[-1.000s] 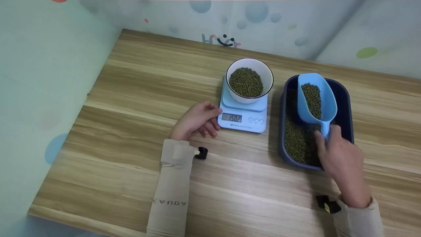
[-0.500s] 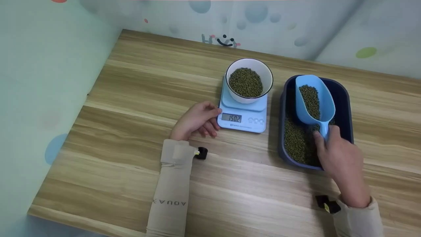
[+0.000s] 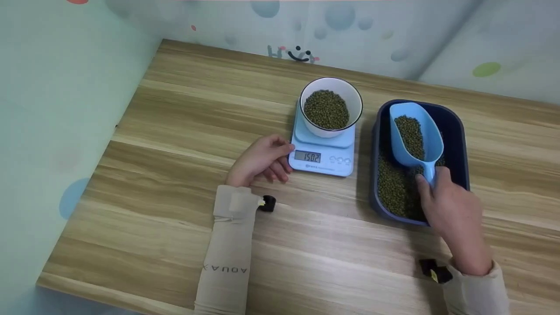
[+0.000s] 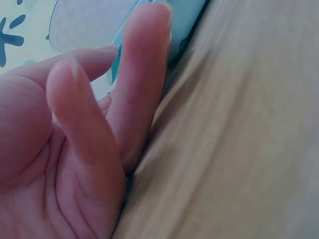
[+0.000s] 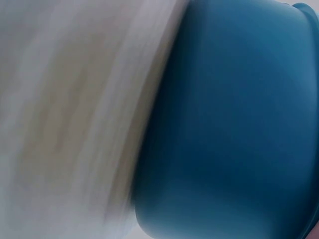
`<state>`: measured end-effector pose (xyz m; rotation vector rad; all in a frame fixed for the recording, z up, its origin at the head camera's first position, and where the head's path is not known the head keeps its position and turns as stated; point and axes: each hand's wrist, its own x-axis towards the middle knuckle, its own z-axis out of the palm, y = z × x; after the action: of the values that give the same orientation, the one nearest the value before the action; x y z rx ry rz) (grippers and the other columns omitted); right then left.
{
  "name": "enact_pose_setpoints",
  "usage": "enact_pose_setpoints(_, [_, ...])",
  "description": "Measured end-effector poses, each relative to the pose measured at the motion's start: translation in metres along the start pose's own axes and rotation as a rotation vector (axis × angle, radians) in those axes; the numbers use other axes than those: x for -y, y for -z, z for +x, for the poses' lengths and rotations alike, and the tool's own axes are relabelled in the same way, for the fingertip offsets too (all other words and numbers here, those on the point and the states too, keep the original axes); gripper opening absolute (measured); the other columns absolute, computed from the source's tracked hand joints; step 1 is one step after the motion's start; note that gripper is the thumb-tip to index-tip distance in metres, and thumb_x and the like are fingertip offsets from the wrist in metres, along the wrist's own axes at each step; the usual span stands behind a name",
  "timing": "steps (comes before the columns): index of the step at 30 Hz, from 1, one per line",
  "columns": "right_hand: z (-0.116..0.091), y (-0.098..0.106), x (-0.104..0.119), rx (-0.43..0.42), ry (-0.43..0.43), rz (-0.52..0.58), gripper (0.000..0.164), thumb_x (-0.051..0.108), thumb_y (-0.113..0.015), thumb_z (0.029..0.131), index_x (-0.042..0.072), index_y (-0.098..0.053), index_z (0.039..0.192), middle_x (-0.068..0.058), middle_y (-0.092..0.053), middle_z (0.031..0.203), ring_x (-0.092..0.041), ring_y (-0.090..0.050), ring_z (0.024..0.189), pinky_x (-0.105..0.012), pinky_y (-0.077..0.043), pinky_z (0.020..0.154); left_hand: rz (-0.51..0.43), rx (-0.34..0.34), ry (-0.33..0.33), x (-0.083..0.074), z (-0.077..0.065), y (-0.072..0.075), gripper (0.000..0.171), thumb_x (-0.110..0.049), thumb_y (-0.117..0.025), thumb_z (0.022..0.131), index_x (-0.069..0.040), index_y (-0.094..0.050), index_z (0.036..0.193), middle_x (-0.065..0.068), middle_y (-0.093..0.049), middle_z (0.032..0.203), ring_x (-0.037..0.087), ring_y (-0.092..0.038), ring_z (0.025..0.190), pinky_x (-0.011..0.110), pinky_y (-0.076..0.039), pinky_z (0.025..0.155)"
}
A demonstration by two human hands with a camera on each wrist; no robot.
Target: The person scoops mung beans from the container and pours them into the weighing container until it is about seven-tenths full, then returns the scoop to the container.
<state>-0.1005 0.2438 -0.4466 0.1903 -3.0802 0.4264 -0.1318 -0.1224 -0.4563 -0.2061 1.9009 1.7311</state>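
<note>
My right hand [image 3: 455, 210] grips the handle of a light-blue scoop [image 3: 431, 135], which holds a heap of small green beans [image 3: 411, 135]. The scoop is over the dark blue tub [image 3: 377, 183], where more beans lie in the bottom. Beside it, a light-blue kitchen scale [image 3: 321, 168] reads 150.2 and bears a white bowl [image 3: 353, 105] with a dark rim, partly filled with the same beans. My left hand [image 3: 262, 159] rests on the table at the scale's left edge, thumb tip on its corner and fingers loosely bent. The left wrist view shows these fingers [image 4: 139, 74] close up beside the scale.
A wood-grain table [image 3: 175, 144] carries everything, with a patterned wall [image 3: 367, 39] along its back edge and a pale wall [image 3: 65, 109] at the left. The tub's outer side [image 5: 229, 119] fills much of the right wrist view.
The scoop has shifted slightly left and toward me over the tub, with the beans still in it. The left hand, the bowl and the scale reading stay the same.
</note>
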Motion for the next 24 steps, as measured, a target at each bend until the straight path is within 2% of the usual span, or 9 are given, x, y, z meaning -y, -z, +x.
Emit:
enact_pose_setpoints(14, [-0.0003,-0.0011,-0.0010,0.017,-0.004,0.000,0.041,0.042,-0.037,0.097,0.001,-0.040,0.093,-0.007,-0.040,0.054,-0.024,-0.040,0.042,-0.032,-0.021,0.036,-0.025,0.003,-0.017,0.0023,0.0017,0.0001,0.027,-0.025,-0.051,0.095,-0.003,-0.048,0.110,0.025,-0.063,0.084,0.023,-0.065,0.056,0.025,-0.046,0.041])
enact_pose_setpoints(24, [0.0007,0.0010,0.0000,0.035,-0.006,-0.008,0.043,0.044,-0.036,0.097,0.001,-0.042,0.097,-0.008,-0.043,0.055,-0.024,-0.041,0.043,-0.032,-0.022,0.036,-0.016,0.001,-0.013,0.0013,0.0006,-0.0001,0.028,-0.027,-0.051,0.095,-0.004,-0.048,0.112,0.025,-0.063,0.087,0.025,-0.065,0.057,0.026,-0.046,0.041])
